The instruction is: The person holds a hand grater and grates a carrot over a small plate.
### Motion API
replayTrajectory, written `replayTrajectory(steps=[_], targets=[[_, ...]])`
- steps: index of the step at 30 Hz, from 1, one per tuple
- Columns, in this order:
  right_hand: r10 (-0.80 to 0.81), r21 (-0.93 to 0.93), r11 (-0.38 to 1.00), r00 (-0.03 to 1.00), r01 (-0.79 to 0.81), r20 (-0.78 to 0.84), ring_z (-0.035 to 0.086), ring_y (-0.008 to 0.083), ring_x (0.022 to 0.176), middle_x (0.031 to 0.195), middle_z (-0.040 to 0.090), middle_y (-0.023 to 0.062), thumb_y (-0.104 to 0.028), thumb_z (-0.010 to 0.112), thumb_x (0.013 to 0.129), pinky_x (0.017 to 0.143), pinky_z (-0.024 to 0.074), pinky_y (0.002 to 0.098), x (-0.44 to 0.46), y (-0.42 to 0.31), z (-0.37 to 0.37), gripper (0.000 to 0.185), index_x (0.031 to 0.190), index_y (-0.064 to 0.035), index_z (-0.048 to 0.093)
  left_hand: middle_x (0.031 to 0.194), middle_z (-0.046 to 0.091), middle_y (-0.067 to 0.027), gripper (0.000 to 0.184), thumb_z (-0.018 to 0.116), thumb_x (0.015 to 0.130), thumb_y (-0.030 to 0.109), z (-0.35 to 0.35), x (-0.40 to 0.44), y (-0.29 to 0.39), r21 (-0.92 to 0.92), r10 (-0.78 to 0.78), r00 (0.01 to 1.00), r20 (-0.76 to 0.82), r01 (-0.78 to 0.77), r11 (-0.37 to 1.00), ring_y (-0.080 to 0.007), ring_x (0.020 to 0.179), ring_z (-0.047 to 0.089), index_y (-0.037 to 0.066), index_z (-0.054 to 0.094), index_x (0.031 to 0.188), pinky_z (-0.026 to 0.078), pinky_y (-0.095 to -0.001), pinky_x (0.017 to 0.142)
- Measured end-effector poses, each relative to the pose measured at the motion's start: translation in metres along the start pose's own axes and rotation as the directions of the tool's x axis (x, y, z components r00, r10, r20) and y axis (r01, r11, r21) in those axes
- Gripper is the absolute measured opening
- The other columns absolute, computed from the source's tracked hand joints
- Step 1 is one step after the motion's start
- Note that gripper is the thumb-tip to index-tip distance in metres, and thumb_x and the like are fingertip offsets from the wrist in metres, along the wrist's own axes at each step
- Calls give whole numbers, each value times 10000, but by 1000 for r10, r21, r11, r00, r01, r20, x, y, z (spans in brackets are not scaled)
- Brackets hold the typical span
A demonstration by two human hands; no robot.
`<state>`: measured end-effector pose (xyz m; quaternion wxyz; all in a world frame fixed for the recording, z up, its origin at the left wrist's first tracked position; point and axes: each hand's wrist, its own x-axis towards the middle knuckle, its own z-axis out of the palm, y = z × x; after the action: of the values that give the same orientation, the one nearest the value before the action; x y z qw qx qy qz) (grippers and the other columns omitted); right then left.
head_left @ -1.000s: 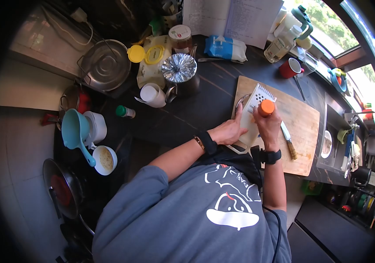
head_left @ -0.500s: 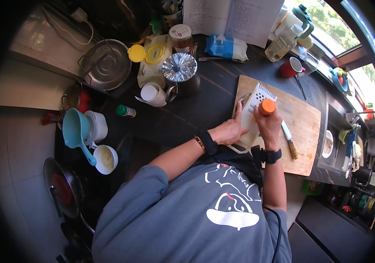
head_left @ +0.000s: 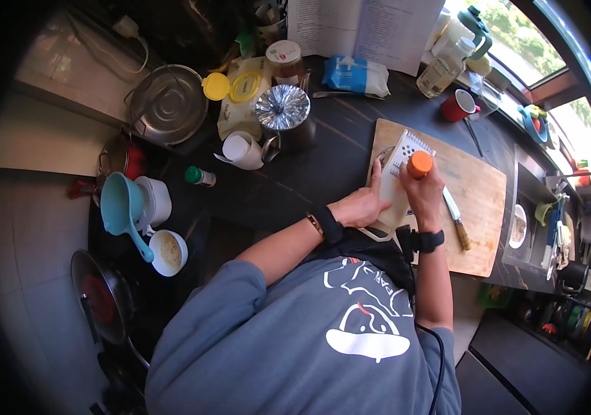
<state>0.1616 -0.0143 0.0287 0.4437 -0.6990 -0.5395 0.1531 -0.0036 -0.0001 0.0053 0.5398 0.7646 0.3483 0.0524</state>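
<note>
Your right hand [head_left: 421, 192] is closed round a round-ended orange piece [head_left: 419, 164], seemingly carrot, set at the face of a flat, off-white grater [head_left: 396, 205] with raised teeth; your left hand [head_left: 359, 208] holds that grater by its left side, thumb and forefinger spread, the other fingers hidden. Both things sit at the left edge of a pale rectangular wooden chopping board [head_left: 479, 190] on the black, veined desk [head_left: 340, 155].

Your right fingers look close to the teeth, so a slip of the orange piece could scrape your knuckles. If your left hand loosens, the grater could skid under pressure. A swing of your right forearm might knock the silver-bladed, tan-handled knife [head_left: 456, 218] beside it.

Count one orange piece, one grater, one knife and one board. Past the board's far edge, you have one red mug [head_left: 459, 106] and one blue-and-white soft packet [head_left: 356, 76]. Towards the desk's left end come one foil-topped metal pot [head_left: 284, 111], one green-capped shaker [head_left: 201, 176], one pale-blue plastic scoop [head_left: 121, 200] and one round white bowl [head_left: 169, 253].
</note>
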Motion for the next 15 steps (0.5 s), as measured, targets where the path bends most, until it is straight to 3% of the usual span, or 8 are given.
replayTrajectory(steps=[1, 3, 9, 15], targets=[[-80, -26, 997, 995, 78, -58, 689, 343, 781, 837, 681, 193, -158, 729, 780, 686, 540, 379, 4, 0, 1, 305, 1008, -8, 593, 1071, 577, -399, 955, 486, 987, 238, -2, -2, 4, -3, -18, 1000, 4, 18, 1000, -474, 989, 613, -108, -329, 1345, 457, -425, 924], [-66, -30, 997, 996, 65, -56, 685, 350, 783, 835, 679, 191, -158, 723, 789, 681, 536, 388, 8, 5, -1, 286, 992, -10, 585, 1065, 578, -401, 950, 486, 988, 241, -3, -3, 5, -5, -38, 999, 3, 38, 999, -476, 986, 614, -112, -319, 1350, 457, -426, 922], [-45, -12, 999, 994, 46, 97, 685, 350, 785, 841, 680, 191, -172, 735, 781, 684, 536, 392, -9, -5, -4, 301, 990, -17, 584, 1067, 584, -394, 938, 483, 988, 239, -6, -4, 6, -12, -47, 998, 28, 48, 999, -482, 983, 612, -111, -303, 1361, 456, -422, 922], [-52, -12, 999, 998, 51, -43, 686, 354, 798, 844, 680, 195, -190, 746, 773, 693, 540, 394, 21, 10, -2, 319, 989, -19, 585, 1057, 585, -396, 946, 485, 988, 256, -3, -4, 2, -11, 3, 1000, -13, -4, 1000, -482, 981, 612, -110, -304, 1361, 457, -425, 919]])
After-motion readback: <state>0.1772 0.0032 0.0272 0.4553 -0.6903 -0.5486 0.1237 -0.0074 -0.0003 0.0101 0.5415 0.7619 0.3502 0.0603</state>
